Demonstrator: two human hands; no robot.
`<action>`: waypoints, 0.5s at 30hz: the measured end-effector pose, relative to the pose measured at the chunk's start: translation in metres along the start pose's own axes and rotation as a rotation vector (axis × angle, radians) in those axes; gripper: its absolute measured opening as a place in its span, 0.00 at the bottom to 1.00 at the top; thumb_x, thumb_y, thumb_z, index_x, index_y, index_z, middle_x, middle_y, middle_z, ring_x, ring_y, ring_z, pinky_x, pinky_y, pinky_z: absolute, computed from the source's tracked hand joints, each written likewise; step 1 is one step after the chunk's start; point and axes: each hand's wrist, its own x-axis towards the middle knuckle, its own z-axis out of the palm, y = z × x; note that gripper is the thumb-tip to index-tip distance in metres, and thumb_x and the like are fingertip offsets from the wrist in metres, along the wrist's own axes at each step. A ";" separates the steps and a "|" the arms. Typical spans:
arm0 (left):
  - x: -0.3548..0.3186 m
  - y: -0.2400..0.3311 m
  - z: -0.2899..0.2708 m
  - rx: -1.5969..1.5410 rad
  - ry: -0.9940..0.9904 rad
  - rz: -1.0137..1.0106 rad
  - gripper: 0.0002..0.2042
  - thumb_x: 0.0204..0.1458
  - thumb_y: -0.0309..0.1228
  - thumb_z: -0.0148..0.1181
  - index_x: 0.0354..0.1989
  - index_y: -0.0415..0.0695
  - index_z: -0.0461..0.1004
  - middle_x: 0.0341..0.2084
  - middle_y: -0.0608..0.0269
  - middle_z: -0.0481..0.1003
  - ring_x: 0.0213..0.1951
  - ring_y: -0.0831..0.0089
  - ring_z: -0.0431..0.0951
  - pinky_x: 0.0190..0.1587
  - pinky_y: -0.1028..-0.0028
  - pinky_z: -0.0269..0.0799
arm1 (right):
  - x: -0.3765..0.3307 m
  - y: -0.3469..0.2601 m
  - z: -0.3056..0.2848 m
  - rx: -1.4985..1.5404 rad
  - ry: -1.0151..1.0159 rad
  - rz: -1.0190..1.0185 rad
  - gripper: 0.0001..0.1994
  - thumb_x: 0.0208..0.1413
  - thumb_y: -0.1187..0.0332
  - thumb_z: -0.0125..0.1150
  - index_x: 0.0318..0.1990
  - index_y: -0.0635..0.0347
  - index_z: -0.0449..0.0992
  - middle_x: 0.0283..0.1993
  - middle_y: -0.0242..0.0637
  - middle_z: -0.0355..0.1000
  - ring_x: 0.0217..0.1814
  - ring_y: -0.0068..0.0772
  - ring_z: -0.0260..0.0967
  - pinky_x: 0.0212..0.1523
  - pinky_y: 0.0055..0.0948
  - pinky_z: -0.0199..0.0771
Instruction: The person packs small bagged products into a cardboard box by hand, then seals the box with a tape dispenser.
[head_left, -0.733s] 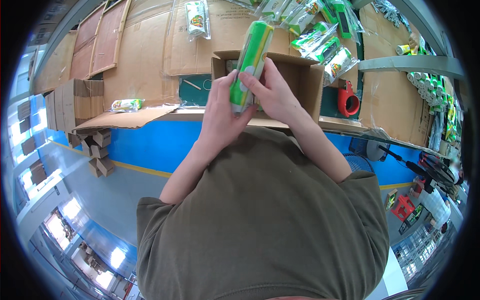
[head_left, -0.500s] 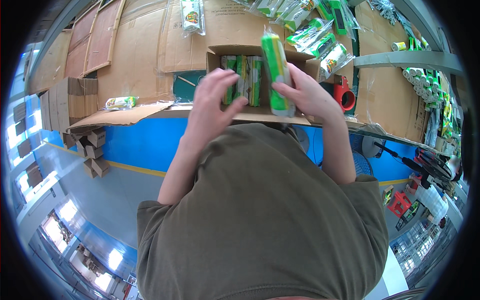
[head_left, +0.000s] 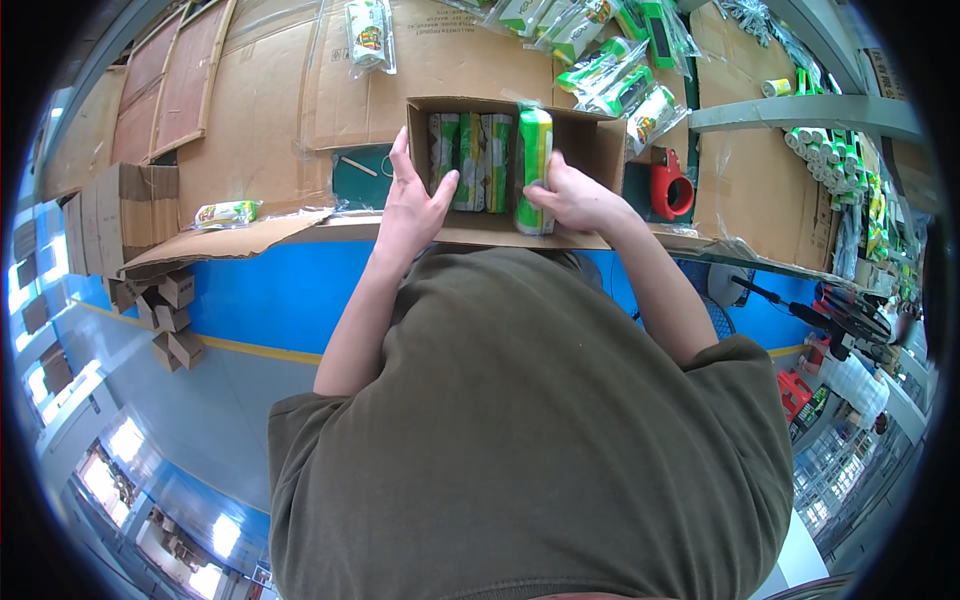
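Note:
An open cardboard box [head_left: 590, 148] stands in front of me at the table's near edge. Several green and white wrapped packs [head_left: 470, 165] stand side by side in its left part. My right hand [head_left: 580, 200] grips another green roll-shaped pack [head_left: 534, 170] in clear plastic, upright at the box opening, to the right of that row. Its fingers wrap the pack's right side. At the box's left wall, my left hand [head_left: 413, 200] rests with thumb and fingers spread, holding no pack. Part of its palm side is hidden.
More wrapped packs [head_left: 625, 85] lie heaped behind the box on the right. A red tape dispenser [head_left: 672, 185] sits right of the box. One pack [head_left: 226, 213] lies far left, another [head_left: 368, 35] at the back. Stacked flat cardboard [head_left: 148, 205] stands on the left.
My right hand has lowered the green pack into the box opening, beside the row. My left hand has moved from above the packs to the box's left wall.

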 end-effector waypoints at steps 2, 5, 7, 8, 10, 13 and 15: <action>0.000 -0.001 -0.001 -0.059 -0.021 -0.018 0.40 0.57 0.33 0.58 0.69 0.41 0.36 0.66 0.30 0.51 0.67 0.38 0.54 0.68 0.56 0.55 | -0.010 -0.010 0.000 -0.005 0.004 -0.110 0.26 0.59 0.58 0.55 0.52 0.73 0.57 0.48 0.65 0.71 0.52 0.60 0.71 0.52 0.45 0.71; -0.003 -0.006 0.004 -0.010 0.025 0.008 0.37 0.57 0.32 0.58 0.69 0.38 0.40 0.65 0.31 0.53 0.67 0.39 0.55 0.68 0.57 0.54 | -0.024 -0.023 0.006 -0.100 0.119 -0.253 0.26 0.58 0.57 0.56 0.54 0.69 0.59 0.48 0.63 0.72 0.54 0.58 0.71 0.53 0.46 0.72; -0.001 -0.011 0.007 -0.071 0.067 0.041 0.35 0.57 0.30 0.57 0.68 0.36 0.43 0.65 0.32 0.53 0.67 0.41 0.56 0.68 0.57 0.53 | -0.021 -0.017 0.006 -0.133 0.191 -0.272 0.25 0.58 0.57 0.55 0.52 0.71 0.60 0.47 0.63 0.72 0.53 0.58 0.72 0.53 0.46 0.72; 0.000 -0.011 0.008 -0.073 0.064 0.043 0.35 0.57 0.30 0.57 0.68 0.36 0.43 0.65 0.32 0.53 0.67 0.41 0.56 0.68 0.57 0.53 | -0.013 -0.016 -0.001 -0.197 0.068 -0.080 0.26 0.59 0.55 0.54 0.53 0.71 0.62 0.44 0.62 0.73 0.50 0.59 0.72 0.52 0.45 0.72; -0.001 -0.008 0.009 -0.098 0.088 0.044 0.34 0.57 0.29 0.57 0.67 0.36 0.45 0.64 0.32 0.55 0.67 0.43 0.57 0.68 0.58 0.53 | 0.009 -0.004 -0.008 -0.274 -0.091 0.111 0.27 0.60 0.52 0.51 0.51 0.74 0.65 0.41 0.59 0.75 0.45 0.54 0.76 0.45 0.44 0.76; -0.001 -0.002 0.003 -0.109 0.054 0.024 0.34 0.57 0.29 0.57 0.67 0.36 0.45 0.63 0.32 0.56 0.66 0.43 0.58 0.67 0.58 0.54 | 0.026 -0.014 -0.018 -0.059 -0.293 0.241 0.27 0.60 0.57 0.51 0.52 0.81 0.63 0.41 0.62 0.75 0.40 0.49 0.79 0.40 0.42 0.80; 0.000 -0.003 0.005 -0.116 0.053 0.032 0.34 0.57 0.29 0.57 0.67 0.36 0.46 0.63 0.33 0.57 0.66 0.43 0.59 0.67 0.58 0.55 | 0.060 0.029 0.006 -0.057 -0.351 0.073 0.28 0.62 0.61 0.48 0.59 0.79 0.55 0.43 0.61 0.75 0.37 0.46 0.80 0.36 0.41 0.81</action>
